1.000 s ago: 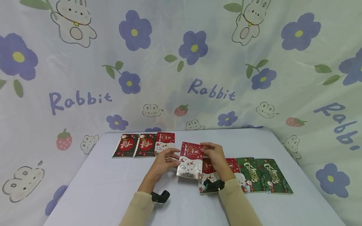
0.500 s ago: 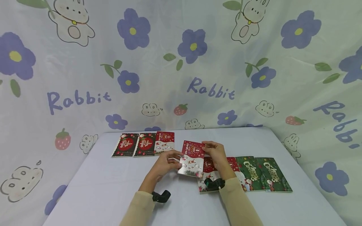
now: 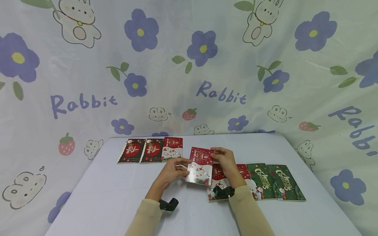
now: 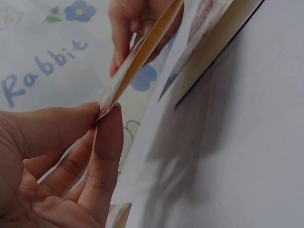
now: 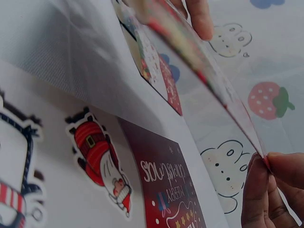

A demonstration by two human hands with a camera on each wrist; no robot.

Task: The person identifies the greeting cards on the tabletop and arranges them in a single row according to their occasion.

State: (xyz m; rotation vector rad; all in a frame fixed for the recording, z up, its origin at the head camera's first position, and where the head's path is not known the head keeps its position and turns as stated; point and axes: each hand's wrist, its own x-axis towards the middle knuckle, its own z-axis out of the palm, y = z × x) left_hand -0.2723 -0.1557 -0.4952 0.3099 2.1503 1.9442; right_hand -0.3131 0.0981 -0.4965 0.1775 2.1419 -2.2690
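Note:
A red-and-white Christmas card (image 3: 200,165) is held above the table between both hands, tilted, its printed face toward the head camera. My left hand (image 3: 172,172) pinches its left edge between thumb and fingers; the left wrist view shows that pinch at one corner of the card (image 4: 137,59). At the upper right corner, my right hand (image 3: 225,162) pinches the card, thumb against fingertips in the right wrist view. Beneath the right hand and wrist lies another red-and-white card (image 3: 218,172), partly covered. A similar red card (image 3: 243,171) beside it is largely hidden by the right arm.
Two green Christmas cards (image 3: 262,182) lie overlapping at the right end of the near row. At the back left, two dark cards with red circles (image 3: 132,151) lie beside a red-and-white card (image 3: 172,149). A white cloth covers the table (image 3: 118,196); a patterned curtain (image 3: 165,65) hangs behind.
The held card has risen slightly and shifted a little to the right over the past second, and both hands keep hold of it. The cards on the table stay where they were.

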